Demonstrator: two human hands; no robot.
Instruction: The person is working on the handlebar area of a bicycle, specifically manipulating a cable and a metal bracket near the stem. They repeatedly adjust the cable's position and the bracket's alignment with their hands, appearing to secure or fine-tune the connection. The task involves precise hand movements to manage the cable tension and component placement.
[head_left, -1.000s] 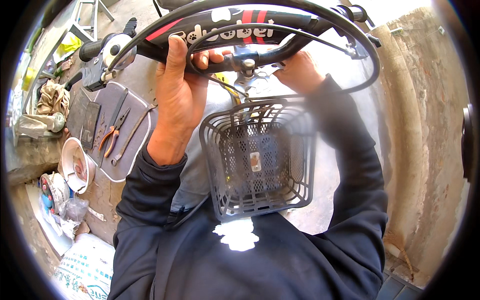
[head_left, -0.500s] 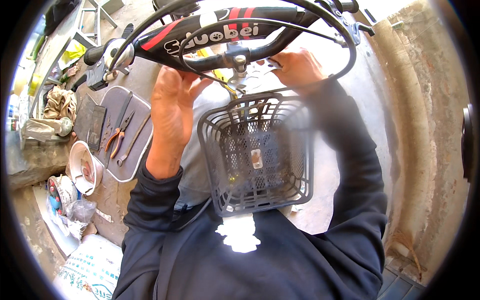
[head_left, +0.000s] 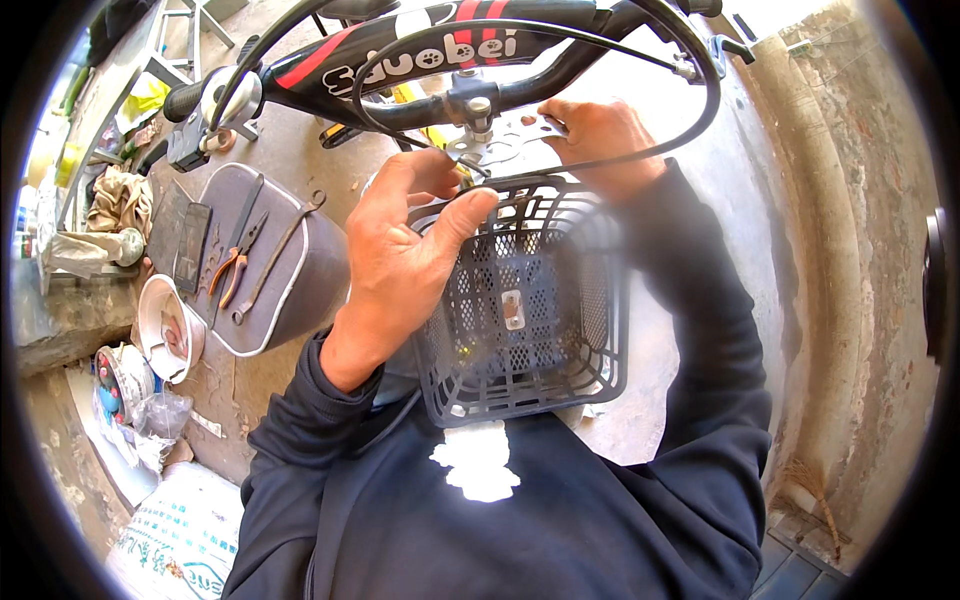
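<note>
A black plastic bicycle basket (head_left: pixel 430 372) sits in front of my body, below the black handlebar (head_left: pixel 545 88) and its metal stem clamp (head_left: pixel 480 118). My left hand (head_left: pixel 405 250) is closed at the basket's far rim, thumb on top; its fingertips are partly hidden behind the rim. Beyond the stem, my right hand (head_left: pixel 605 140) grips one end of a flat silver spanner with holes (head_left: pixel 500 152). The spanner's other end lies at the bolt area under the stem, where contact is hard to make out.
A padded grey seat (head_left: pixel 325 250) at the left carries pliers (head_left: pixel 235 265) and a long wrench (head_left: pixel 280 255). Near it stand a white bucket (head_left: pixel 165 330) and a plastic bag (head_left: pixel 163 415). Black cables (head_left: pixel 560 45) loop around the handlebar. A concrete wall (head_left: pixel 850 200) runs along the right.
My left hand has come from beneath the handlebar's left side, moving right and nearer to the basket rim. My right hand has shifted slightly, and more of the spanner shows. The handlebar has turned a little.
</note>
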